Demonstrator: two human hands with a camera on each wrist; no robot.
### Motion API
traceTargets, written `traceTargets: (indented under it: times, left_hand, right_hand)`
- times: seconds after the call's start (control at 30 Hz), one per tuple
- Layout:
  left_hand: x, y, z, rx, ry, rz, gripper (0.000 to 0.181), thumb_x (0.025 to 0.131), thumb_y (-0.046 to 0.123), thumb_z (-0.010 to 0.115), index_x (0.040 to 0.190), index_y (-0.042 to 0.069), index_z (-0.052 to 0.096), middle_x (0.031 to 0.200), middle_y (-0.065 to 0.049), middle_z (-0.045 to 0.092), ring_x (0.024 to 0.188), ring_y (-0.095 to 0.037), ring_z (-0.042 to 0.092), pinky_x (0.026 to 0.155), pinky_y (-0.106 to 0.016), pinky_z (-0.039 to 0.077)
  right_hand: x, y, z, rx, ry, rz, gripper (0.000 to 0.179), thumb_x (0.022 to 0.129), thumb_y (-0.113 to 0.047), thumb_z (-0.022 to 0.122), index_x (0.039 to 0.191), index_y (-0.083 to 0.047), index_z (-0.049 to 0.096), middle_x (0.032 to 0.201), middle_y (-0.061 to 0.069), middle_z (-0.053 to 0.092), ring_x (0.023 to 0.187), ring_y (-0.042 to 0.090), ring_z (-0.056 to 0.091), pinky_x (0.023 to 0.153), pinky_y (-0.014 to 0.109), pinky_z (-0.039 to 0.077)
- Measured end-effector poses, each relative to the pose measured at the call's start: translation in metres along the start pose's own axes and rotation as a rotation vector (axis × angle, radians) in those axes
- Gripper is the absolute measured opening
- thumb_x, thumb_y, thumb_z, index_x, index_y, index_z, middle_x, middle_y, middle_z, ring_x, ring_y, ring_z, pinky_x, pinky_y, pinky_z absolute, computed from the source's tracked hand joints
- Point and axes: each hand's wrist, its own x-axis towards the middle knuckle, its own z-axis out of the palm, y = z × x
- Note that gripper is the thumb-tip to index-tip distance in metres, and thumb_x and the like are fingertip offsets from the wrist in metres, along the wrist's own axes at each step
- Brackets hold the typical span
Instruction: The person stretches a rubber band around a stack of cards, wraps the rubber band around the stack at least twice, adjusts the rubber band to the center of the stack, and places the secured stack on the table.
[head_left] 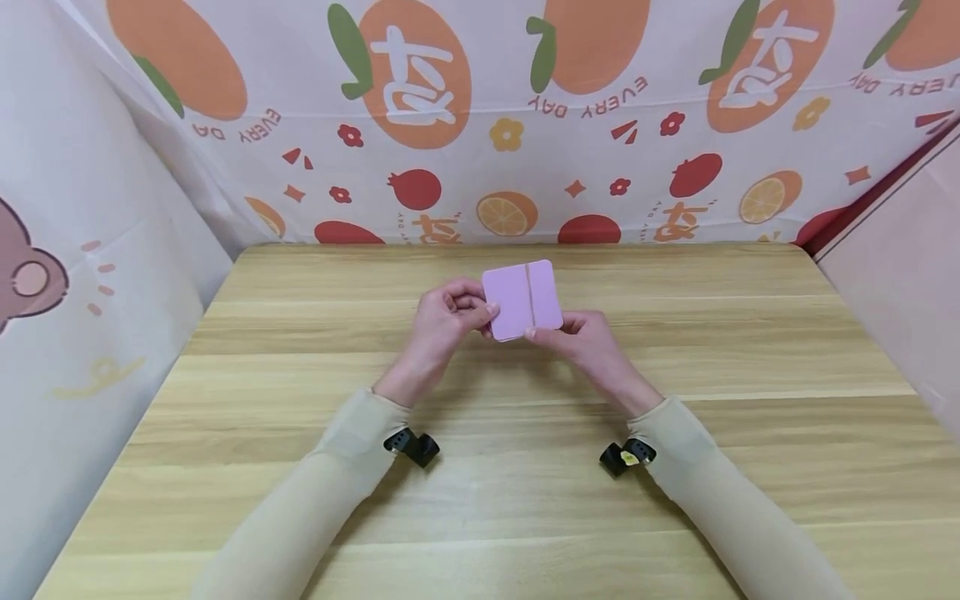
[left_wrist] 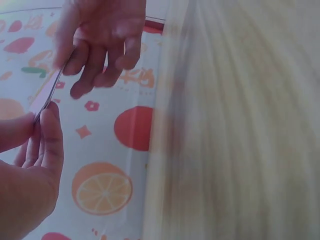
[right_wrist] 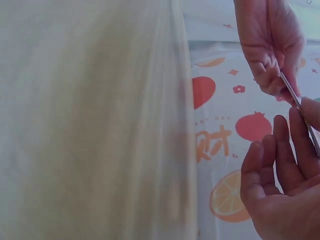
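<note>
A thin stack of lilac square cards [head_left: 507, 302] with rounded corners is held up between both hands over the table. Round the stack, off-centre to the right, runs a thin brown band [head_left: 530, 293]. My left hand [head_left: 444, 319] pinches the left edge, thumb on the front face and fingers behind. At the lower right corner my right hand [head_left: 592, 343] pinches it, its thumb by the band's lower end. Both wrist views show the cards [left_wrist: 46, 95] nearly edge-on, as a slim line. In the right wrist view, the right hand's other fingers [right_wrist: 255, 167] spread loosely away from the stack.
The hands are above the far half of a wooden table [head_left: 495, 500]. Behind its back edge hangs a white cloth [head_left: 465, 167] printed with fruit, and a pale cloth [head_left: 112, 250] hangs on the left. Small black cameras [head_left: 412, 447] sit on both wrists.
</note>
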Motion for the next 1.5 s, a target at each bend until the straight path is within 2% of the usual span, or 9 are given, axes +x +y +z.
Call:
traceTargets:
  times: [0.17,0.37,0.53,0.63,0.83,1.03,1.23,1.5]
  left_hand:
    - [0.002,-0.003,-0.001,-0.014,-0.004,0.003,0.014,0.086,-0.008,0.068,0.096,-0.005,0.06,0.073,-0.005,0.064,0.059,-0.014,0.06,0.06,-0.028,0.053]
    - [0.001,-0.008,-0.001,0.02,-0.056,-0.021,0.013,0.087,-0.007,0.068,0.097,-0.005,0.06,0.074,-0.005,0.065,0.061,-0.015,0.06,0.064,-0.034,0.054]
    - [0.001,-0.009,0.001,0.039,-0.086,-0.027,0.012,0.087,-0.006,0.068,0.096,-0.005,0.061,0.074,-0.005,0.065,0.061,-0.015,0.06,0.066,-0.039,0.054]
    - [0.0,-0.009,0.001,0.043,-0.118,-0.039,0.012,0.087,-0.006,0.068,0.096,-0.005,0.061,0.074,-0.006,0.065,0.062,-0.015,0.06,0.066,-0.039,0.054]
    - [-0.001,-0.014,0.004,0.065,-0.18,-0.045,0.011,0.087,-0.006,0.069,0.095,-0.005,0.06,0.075,-0.006,0.064,0.062,-0.015,0.059,0.065,-0.036,0.053]
    - [-0.003,-0.017,0.008,0.105,-0.227,-0.044,0.011,0.088,-0.005,0.068,0.097,-0.008,0.061,0.078,-0.009,0.066,0.063,-0.016,0.061,0.068,-0.045,0.055]
    - [-0.004,-0.016,0.01,0.126,-0.238,-0.043,0.011,0.088,-0.006,0.068,0.097,-0.007,0.062,0.077,-0.009,0.067,0.063,-0.017,0.063,0.067,-0.044,0.055]
    - [-0.004,-0.018,0.01,0.138,-0.247,-0.041,0.011,0.088,-0.006,0.068,0.097,-0.006,0.062,0.078,-0.009,0.067,0.064,-0.018,0.063,0.067,-0.045,0.055]
  right_hand:
    - [0.0,0.001,-0.005,0.006,0.0,-0.021,0.035,0.088,-0.024,0.074,0.114,-0.001,0.071,0.107,0.007,0.071,0.098,0.019,0.058,0.089,0.033,0.048]
    - [0.002,-0.001,-0.014,0.042,0.09,-0.071,0.034,0.09,-0.021,0.072,0.116,0.0,0.069,0.109,0.01,0.067,0.098,0.021,0.058,0.081,0.026,0.051]
    - [0.005,-0.003,-0.022,0.036,0.131,-0.108,0.038,0.09,-0.025,0.073,0.119,-0.001,0.067,0.115,0.009,0.066,0.106,0.021,0.056,0.084,0.027,0.051]
    - [0.006,-0.004,-0.025,0.027,0.142,-0.112,0.039,0.09,-0.027,0.072,0.12,-0.003,0.067,0.117,0.008,0.065,0.108,0.021,0.056,0.087,0.028,0.051]
    - [0.005,-0.004,-0.026,0.028,0.136,-0.15,0.035,0.091,-0.028,0.072,0.118,-0.006,0.069,0.116,0.006,0.066,0.107,0.021,0.056,0.085,0.028,0.05]
    - [0.005,-0.002,-0.026,0.011,0.129,-0.192,0.028,0.092,-0.027,0.072,0.113,-0.008,0.072,0.116,0.005,0.068,0.108,0.021,0.056,0.085,0.028,0.049]
    - [0.004,-0.004,-0.026,0.004,0.121,-0.172,0.027,0.092,-0.028,0.072,0.106,-0.006,0.073,0.117,0.005,0.068,0.112,0.019,0.057,0.088,0.028,0.049]
    - [0.006,0.0,-0.025,-0.001,0.129,-0.144,0.031,0.091,-0.029,0.073,0.106,-0.002,0.073,0.115,0.005,0.069,0.111,0.019,0.058,0.084,0.027,0.05]
